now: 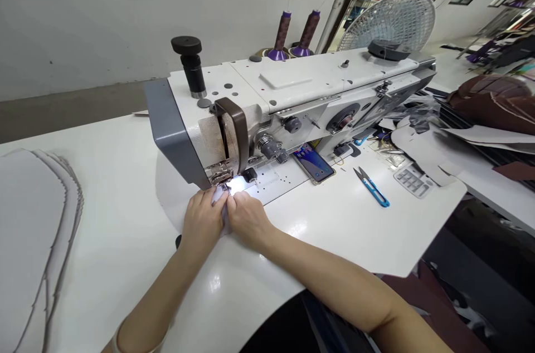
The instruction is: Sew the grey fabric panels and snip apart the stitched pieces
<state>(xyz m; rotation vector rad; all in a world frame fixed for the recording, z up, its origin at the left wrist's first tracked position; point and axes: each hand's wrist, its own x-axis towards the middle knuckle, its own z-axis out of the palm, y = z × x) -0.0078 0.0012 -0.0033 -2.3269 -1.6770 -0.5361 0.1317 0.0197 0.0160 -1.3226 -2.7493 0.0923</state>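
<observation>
A white sewing machine (292,83) stands on a white table, its lamp lighting the presser foot (225,186). A pale, flat piece of material (169,197) lies beneath the machine's head and reaches toward my hands. Just in front of the presser foot, my left hand (203,216) presses its bent fingers on this piece. Close against it on the right, my right hand (249,219) is closed, with its thumb and fingers pinching the edge of the material. Both hands cover much of the piece, and the needle is hard to make out.
Stacked pale cut pieces (33,230) lie at the left. Right of my hands are a phone (313,162), blue thread snips (373,187) and a clear packet (413,181). Two brown thread spools (309,33) and a fan (390,21) stand behind. Brown pieces (493,102) are heaped farther right.
</observation>
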